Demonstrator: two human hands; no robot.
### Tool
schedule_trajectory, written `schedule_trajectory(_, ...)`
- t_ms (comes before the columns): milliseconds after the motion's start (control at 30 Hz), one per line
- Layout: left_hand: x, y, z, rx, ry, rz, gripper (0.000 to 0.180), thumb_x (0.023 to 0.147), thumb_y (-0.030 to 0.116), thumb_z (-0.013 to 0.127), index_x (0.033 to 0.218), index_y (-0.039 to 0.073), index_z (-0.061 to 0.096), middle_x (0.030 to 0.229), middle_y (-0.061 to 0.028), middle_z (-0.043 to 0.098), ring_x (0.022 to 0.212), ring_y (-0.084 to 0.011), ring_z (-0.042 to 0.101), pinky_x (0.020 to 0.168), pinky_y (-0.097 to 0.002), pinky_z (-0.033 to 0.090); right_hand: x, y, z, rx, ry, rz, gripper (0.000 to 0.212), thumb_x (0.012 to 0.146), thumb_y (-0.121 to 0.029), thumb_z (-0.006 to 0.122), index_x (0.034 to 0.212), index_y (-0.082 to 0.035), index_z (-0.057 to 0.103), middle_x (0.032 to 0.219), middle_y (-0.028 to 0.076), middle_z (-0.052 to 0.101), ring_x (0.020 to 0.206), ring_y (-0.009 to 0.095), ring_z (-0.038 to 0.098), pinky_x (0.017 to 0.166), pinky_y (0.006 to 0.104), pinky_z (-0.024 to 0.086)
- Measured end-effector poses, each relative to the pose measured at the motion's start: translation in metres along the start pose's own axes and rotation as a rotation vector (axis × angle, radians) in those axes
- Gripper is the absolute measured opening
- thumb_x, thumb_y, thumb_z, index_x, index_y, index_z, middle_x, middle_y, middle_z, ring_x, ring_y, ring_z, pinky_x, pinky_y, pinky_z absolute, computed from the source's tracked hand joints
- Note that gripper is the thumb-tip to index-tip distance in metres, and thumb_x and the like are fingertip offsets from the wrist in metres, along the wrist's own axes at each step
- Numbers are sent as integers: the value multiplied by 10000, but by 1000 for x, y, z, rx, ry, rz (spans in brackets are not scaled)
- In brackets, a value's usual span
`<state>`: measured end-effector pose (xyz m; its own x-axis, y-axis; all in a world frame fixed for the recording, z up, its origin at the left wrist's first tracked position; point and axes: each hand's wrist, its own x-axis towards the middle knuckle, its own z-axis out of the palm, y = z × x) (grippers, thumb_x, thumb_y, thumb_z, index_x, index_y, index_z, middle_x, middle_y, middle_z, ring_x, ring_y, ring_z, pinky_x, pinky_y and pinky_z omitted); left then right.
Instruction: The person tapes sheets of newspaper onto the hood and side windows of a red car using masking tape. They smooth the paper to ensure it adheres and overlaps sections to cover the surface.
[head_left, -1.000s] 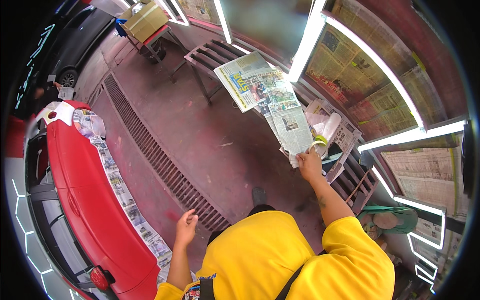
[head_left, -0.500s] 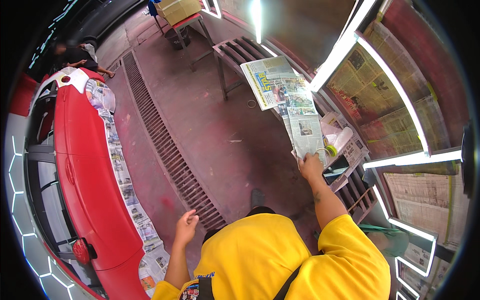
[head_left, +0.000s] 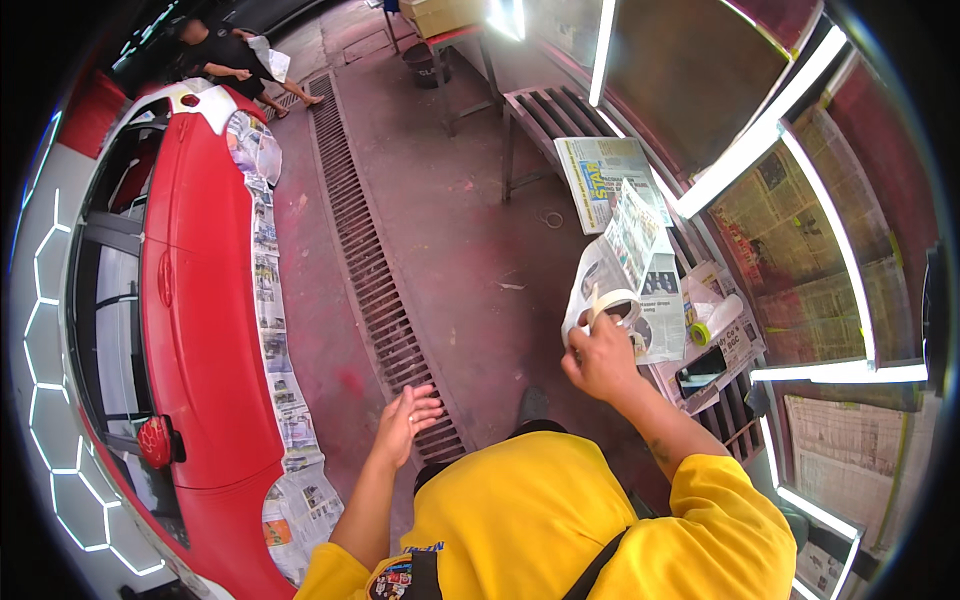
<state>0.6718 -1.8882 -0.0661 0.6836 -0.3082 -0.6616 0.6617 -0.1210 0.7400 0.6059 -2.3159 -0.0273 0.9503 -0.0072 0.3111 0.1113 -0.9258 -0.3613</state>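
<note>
My right hand is closed on a roll of cream masking tape and the near edge of a newspaper sheet. The sheet curls up and bends over above a slatted bench. Below it, a stack of newspapers lies on the bench, along with another printed page. My left hand hangs in the air over the floor grating, fingers apart, holding nothing. To its left stands a red car with newspaper masking along its lower side.
A green-yellow tape roll and a dark phone-like device rest on the bench. A drain grating runs along the floor. Beyond the car's far end is another person. Bright light tubes line the right wall.
My right hand has lifted the newspaper sheet and the tape roll off the bench, drawing them left. My left hand has risen slightly and its fingers have spread. The other person has stood more upright.
</note>
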Motion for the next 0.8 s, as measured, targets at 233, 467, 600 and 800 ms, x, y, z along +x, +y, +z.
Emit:
schedule_trajectory(233, 20, 89, 45, -89, -451, -20, 581, 1085, 662, 695, 1301, 126, 740, 1102, -43, 801, 981, -171, 762, 797, -387, 618, 16, -205, 1, 367, -380, -603, 190, 839, -219, 813, 985, -103, 775, 1251, 158, 702, 1058, 350, 713, 884, 517, 569)
schedule_trajectory(467, -10, 24, -83, -177, -569, -31, 872, 1057, 854, 531, 1360, 77, 787, 1311, -112, 821, 1149, -215, 779, 986, -420, 613, 21, -337, 17, 377, -722, -959, 184, 910, -211, 810, 1043, -96, 756, 1336, 165, 703, 1061, 396, 742, 910, 518, 591)
schedule_trajectory(600, -76, 1, -156, -278, -607, 74, 771, 1051, 723, 601, 1387, 52, 777, 1320, -125, 823, 1161, -222, 784, 1015, -420, 609, 8, -403, 41, 322, -923, -1109, 200, 961, -220, 791, 1090, -76, 739, 1366, 168, 708, 1080, 415, 752, 916, 533, 607)
schedule_trajectory(800, -188, -34, -238, 56, -164, 299, 524, 1044, 379, 853, 1383, -11, 771, 1294, -145, 827, 1151, -232, 790, 1038, -413, 608, -20, -507, 89, 336, -1152, -1238, 214, 1042, -253, 754, 1163, -78, 727, 1388, 144, 707, 1100, 424, 746, 927, 536, 610)
